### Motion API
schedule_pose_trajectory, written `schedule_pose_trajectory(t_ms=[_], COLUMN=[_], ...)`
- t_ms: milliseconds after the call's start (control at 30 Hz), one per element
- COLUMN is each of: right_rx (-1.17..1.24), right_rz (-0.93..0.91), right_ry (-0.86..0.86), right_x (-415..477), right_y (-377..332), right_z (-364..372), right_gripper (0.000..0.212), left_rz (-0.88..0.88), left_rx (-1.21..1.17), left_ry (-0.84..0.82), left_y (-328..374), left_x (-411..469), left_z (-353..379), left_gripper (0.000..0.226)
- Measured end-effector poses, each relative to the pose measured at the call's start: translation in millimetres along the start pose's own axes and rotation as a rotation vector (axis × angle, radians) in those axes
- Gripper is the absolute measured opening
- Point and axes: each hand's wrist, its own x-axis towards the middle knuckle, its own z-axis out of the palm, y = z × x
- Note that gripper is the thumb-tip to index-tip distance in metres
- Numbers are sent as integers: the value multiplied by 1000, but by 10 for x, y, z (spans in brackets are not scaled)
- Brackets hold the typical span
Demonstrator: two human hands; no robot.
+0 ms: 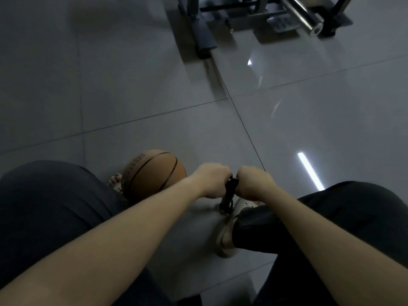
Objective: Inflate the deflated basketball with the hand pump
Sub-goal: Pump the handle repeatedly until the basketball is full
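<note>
Orange basketball (153, 175) on the floor, black hand pump (229, 193) apparently upright just beside it.

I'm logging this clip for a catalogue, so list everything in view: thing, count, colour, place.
basketball: one, orange-brown with black seams, on the floor against the left foot
hand pump: one, black, upright between the feet
floor: grey glossy tiles, throughout
gym equipment: one metal frame with a chrome bar, top
sandals: two, pale, on the feet
trousers: dark, both legs
left hand: shut on the pump handle
right hand: shut on the pump handle
</note>
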Motion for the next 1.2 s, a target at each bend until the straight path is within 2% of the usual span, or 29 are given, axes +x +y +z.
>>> schedule_pose_trajectory(t_ms=[200, 433, 500, 600, 733, 833, 967, 1200], right_rx=[-65, -50, -43, -54, 60, 92, 55, -26], right_rz=[29, 46, 12, -22, 5, -24, 15, -51], right_ry=[-123, -217, -244, -223, -195, -165, -177, -114], right_x=[-83, -335, -440, -580, -684, -605, -368, 46], right_y=[121, -48, -87, -90, -112, -133, -164, -202], right_z=[375, 446, 304, -264, -1165, -1365, -976, -331], right_gripper=[20, 26, 28, 10, 10, 6, 7, 23], left_rz=[17, 23, 37, 27, -46, -122, -170, -200], left_rx=[18, 59, 86, 67, -42, -11, -65, -72], left_ry=[-40, -115, -165, -112, -38, -67, -154, -146], left_y=[209, 275, 305, 344, 375, 317, 225, -58], left_x=[-44, -285, -330, -375, -450, -413, -205, -38], left_z=[504, 436, 215, -319, -1202, -1506, -1090, -371], left_gripper=[13, 19, 17, 8, 20, 22, 20, 19])
